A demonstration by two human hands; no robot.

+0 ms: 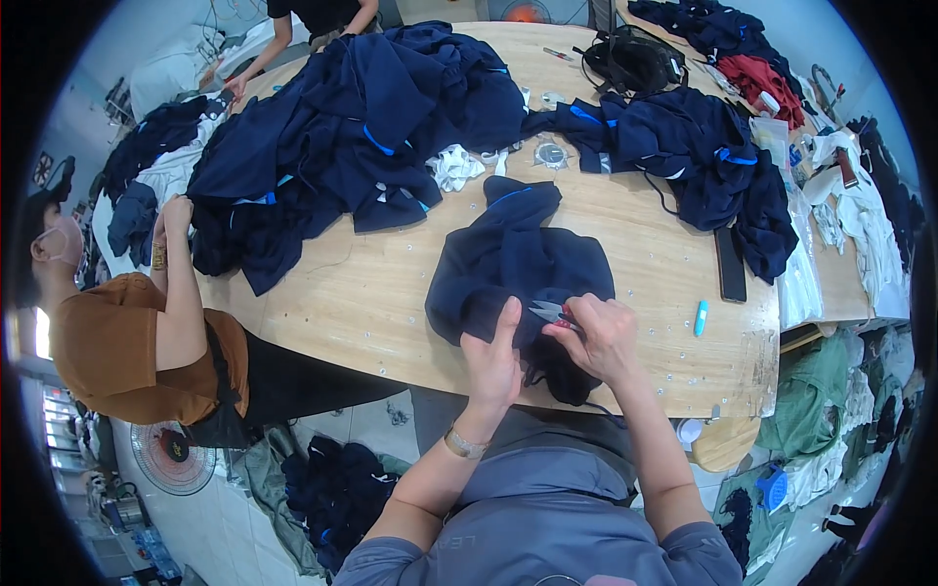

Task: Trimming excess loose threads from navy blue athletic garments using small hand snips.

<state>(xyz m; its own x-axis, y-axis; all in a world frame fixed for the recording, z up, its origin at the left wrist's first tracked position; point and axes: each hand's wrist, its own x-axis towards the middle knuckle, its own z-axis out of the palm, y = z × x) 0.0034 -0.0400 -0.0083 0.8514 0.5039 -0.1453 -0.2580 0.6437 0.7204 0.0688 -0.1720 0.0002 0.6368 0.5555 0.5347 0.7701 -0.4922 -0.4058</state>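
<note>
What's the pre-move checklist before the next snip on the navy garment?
1. Right hand grips the thread snips: ok.
2. Left hand pins the navy garment flat: ok.
3. Left fingers clear of the blades: cannot tell, thumb sits close.
4. Loose thread between the blades: cannot tell, too small.
5. Garment fully on the wooden table: not ok, lower edge hangs over the rim.
6. Co-worker's hands away from the cut: ok.

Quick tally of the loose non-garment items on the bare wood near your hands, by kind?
Thread snips: 1, in the right hand
Blue marker: 1
Black phone: 1
Total: 3
The left hand presses the navy garment.
</note>
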